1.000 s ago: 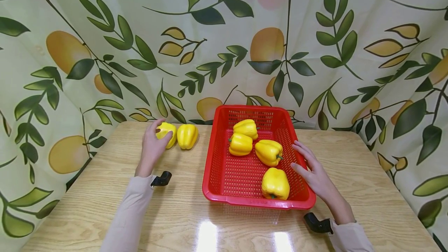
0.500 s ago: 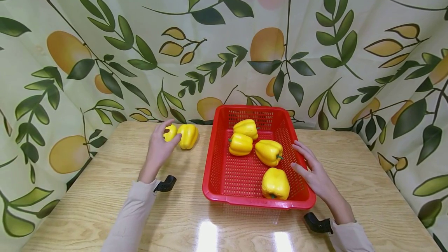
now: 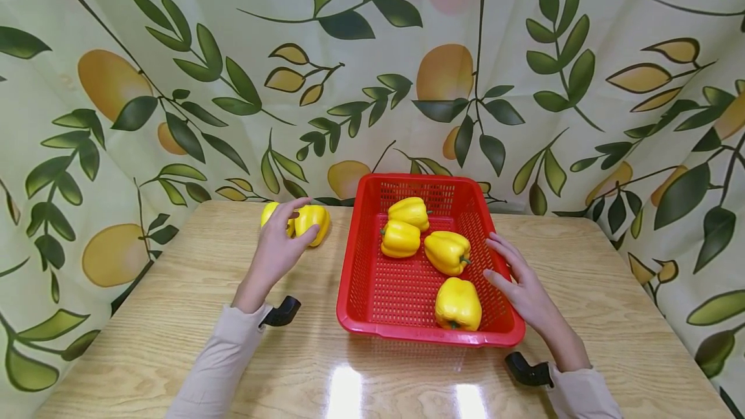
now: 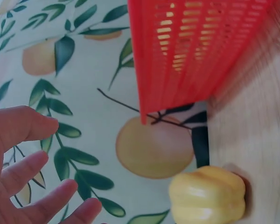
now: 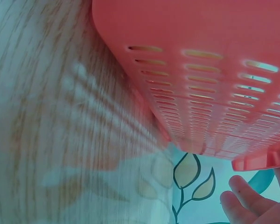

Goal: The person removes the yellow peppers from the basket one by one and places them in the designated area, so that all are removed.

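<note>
Two peppers (image 3: 316, 217) sit on the bench (image 3: 145, 315) left of the basket (image 3: 407, 333), the left hand (image 3: 276, 249) near them, grip empty, the right hand (image 3: 526, 286) at the basket's side, unclenched too, so the step looks like a reach, next calling for grasping one.

Has a whitish cloth curtain (image 3: 361, 147) printed with green leaves and orange fruit behind a light-brown wood-grained table (image 3: 145, 341) bearing two white glare patches (image 3: 345, 393).

The left sleeve (image 3: 216, 364) and right sleeve (image 3: 584, 394) are pale beige. The left bears a bent black fitting (image 3: 282, 312) at two o'clock, the right its twin (image 3: 528, 370) at ten.
</note>
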Available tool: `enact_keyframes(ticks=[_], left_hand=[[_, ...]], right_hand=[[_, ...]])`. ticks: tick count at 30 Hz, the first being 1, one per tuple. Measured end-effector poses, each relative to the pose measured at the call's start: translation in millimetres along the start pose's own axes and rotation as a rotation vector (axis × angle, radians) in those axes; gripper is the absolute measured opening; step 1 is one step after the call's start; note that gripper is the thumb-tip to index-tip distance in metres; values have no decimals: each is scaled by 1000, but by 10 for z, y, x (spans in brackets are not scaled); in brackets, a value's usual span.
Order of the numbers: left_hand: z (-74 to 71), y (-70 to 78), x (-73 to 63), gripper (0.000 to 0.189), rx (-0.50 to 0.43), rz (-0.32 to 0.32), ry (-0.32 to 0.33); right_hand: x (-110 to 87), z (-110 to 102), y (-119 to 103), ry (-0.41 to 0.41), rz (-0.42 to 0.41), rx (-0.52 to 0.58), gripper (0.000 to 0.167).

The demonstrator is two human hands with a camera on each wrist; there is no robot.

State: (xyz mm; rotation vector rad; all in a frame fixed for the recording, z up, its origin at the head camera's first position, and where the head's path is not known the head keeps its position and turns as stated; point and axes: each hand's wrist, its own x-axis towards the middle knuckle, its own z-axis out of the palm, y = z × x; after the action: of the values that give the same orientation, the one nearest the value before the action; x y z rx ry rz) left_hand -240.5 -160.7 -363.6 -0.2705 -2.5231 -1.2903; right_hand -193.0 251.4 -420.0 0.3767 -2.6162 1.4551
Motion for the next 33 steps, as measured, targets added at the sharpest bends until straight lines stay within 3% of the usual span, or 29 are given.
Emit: enact_keyframes(ticks=[18,33], left_hand=[[44,474,-23,45,-6,159,-86],[322,747,45,44,-33,212,-177]], right_hand=[[31,11,10,-5,3,20,56],[8,-4,3,-8,25,16,57]])
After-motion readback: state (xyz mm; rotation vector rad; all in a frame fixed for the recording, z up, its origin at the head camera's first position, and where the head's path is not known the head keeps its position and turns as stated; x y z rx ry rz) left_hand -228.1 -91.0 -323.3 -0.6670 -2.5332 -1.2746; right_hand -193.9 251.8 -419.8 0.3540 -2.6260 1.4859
